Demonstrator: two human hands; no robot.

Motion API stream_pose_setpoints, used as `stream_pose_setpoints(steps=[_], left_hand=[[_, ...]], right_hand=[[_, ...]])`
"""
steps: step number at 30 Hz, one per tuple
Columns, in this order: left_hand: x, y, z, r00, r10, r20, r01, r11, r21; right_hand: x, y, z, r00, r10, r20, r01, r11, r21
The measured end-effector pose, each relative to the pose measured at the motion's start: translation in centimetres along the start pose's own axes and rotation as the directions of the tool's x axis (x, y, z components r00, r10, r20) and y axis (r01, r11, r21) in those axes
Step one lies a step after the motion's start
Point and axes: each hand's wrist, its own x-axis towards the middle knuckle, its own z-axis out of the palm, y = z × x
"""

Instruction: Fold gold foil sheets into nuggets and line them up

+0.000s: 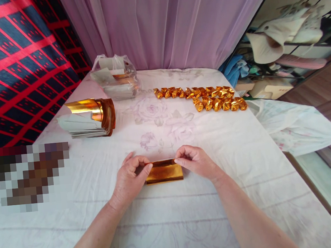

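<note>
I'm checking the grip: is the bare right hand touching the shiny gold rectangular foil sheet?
Touching. The head view shows the bare right hand pinching the shiny gold rectangular foil sheet at its far right corner.

So, just one little piece of gold foil paper [164, 173] being worked on here. It's shaped like a wide rectangle, super shiny, with a darker coppery band along the far edge. The long sides are lined up left to right, kinda low over the pale surface [167, 208]. Its far corners are pinched, one by the left fingers [148, 168], the other by the right fingers [179, 162]. The middle's left uncovered, pretty smooth.
</note>
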Motion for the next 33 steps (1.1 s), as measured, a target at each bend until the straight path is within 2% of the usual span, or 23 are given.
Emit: stream_pose_setpoints(steps=[16,26,33], left_hand=[[0.00,0.03,0.03,1.000,0.011,-0.015,-0.011,1.000,-0.003],[-0.01,0.02,0.09,0.996,0.069,-0.051,-0.062,0.992,0.112],[-0.05,-0.29,0.14,0.997,0.069,-0.043,-0.062,0.989,0.135]], right_hand=[[0.03,-0.13,0.11,1.000,-0.002,-0.027,0.002,1.000,-0.013],[0.03,-0.34,0.54,0.994,0.015,-0.105,-0.029,0.991,-0.133],[0.02,-0.05,0.34,0.993,0.078,-0.090,-0.087,0.991,-0.098]])
